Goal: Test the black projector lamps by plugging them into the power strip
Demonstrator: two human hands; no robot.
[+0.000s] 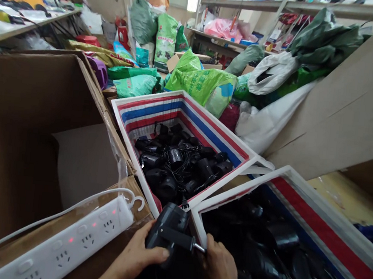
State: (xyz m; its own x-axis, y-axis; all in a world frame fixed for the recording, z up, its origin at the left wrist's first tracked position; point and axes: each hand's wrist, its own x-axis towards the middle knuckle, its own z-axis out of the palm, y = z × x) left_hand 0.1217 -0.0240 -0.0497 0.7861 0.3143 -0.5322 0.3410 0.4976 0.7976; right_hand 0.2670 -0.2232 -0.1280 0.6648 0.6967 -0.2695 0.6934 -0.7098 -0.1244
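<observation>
My left hand is closed around a black plastic device, with the thumb pressed along its near side. From the device's right end sticks out a short metal shaft. Its exact kind does not show. My right hand is curled just beyond the shaft's tip, by the corner of the right striped bag; whatever its fingers hold is hidden. A small plug shows right behind the device. Ahead, the middle striped bag contains several black cylindrical parts with tangled cords.
On the left stands a large open cardboard box, with a white power strip along its near edge. Dark glossy parts fill the right striped bag. Behind lie green sacks; a cardboard sheet leans at right.
</observation>
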